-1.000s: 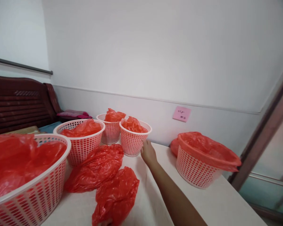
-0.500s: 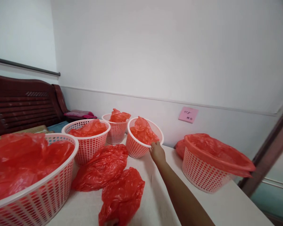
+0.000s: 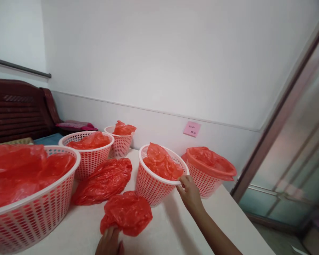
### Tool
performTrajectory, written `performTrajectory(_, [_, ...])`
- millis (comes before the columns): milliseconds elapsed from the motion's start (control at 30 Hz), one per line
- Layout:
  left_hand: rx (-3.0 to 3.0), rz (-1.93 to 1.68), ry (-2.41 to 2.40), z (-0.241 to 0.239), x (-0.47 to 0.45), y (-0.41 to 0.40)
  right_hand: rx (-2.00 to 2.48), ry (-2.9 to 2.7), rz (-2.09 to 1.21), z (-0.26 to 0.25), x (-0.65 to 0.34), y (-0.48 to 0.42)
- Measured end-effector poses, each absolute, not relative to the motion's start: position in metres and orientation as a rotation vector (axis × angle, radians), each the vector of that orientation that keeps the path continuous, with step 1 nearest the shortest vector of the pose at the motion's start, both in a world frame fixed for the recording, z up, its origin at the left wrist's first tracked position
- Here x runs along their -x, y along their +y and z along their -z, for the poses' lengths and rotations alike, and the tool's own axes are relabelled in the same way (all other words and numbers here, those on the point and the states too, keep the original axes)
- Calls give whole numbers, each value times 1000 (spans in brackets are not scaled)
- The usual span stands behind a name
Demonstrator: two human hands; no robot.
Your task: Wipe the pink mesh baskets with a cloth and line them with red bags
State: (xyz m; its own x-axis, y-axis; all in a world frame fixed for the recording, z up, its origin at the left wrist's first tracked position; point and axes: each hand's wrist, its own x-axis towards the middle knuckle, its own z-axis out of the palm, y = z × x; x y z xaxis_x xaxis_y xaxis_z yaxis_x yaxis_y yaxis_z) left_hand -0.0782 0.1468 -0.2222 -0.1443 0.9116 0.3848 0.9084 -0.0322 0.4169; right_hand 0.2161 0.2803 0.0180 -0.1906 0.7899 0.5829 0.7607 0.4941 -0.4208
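My right hand [image 3: 189,193] pinches the near rim of a white perforated plastic basket [image 3: 155,189], which tilts slightly on the table. Inside that basket bunches a red plastic bag [image 3: 162,163]. At the lower middle, my left hand [image 3: 108,242] has its fingers closed on the near edge of a crumpled red plastic bag [image 3: 129,212] lying on the table. Behind it is another crumpled red plastic bag [image 3: 103,182]. To the right stands a basket [image 3: 206,179] with a red bag folded over its rim.
On the left are a large basket [image 3: 42,209], a middle basket [image 3: 95,157] and a smaller one [image 3: 121,145], each holding red plastic. A pink note [image 3: 191,128] is stuck to the wall. A wooden bench [image 3: 13,109] stands far left, and a glass door [image 3: 287,170] at right.
My right hand has pulled the held basket nearer, away from the wall. My left hand has come further into view with the near bag, which is more bunched. The view has shifted right.
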Motion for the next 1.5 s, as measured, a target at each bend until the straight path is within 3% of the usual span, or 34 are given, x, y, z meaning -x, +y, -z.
performTrajectory(233, [-1846,-1141,2410,215,81,141,1287,-1933,-61,-43,-273,188])
performTrajectory(400, [-1684,-1232,2485,204,92,133,1220,-1975,47,-36,-299,120])
performTrajectory(667, [-1533,-1437,2228,177,116,110,1042,-2169,95,-28,-307,58])
performTrajectory(767, [-1512,-1519,2115,135,115,99,1116,-2245,-85,-49,-303,55])
performTrajectory(900, [-1668,-1600,1878,43,77,82,1193,-2244,-347,-73,-293,60])
performTrajectory(1067, [-2200,-1291,1494,-42,8,68,1208,-2059,-524,-73,-293,60])
performTrajectory(1233, [-2788,-1286,1295,-37,-11,70,1181,-1747,-882,-58,-304,54])
performTrajectory(1367, [-2876,-1373,1172,-27,-9,60,1195,-1597,-1078,-59,-307,42])
performTrajectory(1433, [-2897,-1373,1143,-29,-12,52,1281,-1747,-1028,-73,-311,35])
performTrajectory(1500, [-2913,-1378,1121,-32,-16,47,1388,-1958,-754,-94,-314,29])
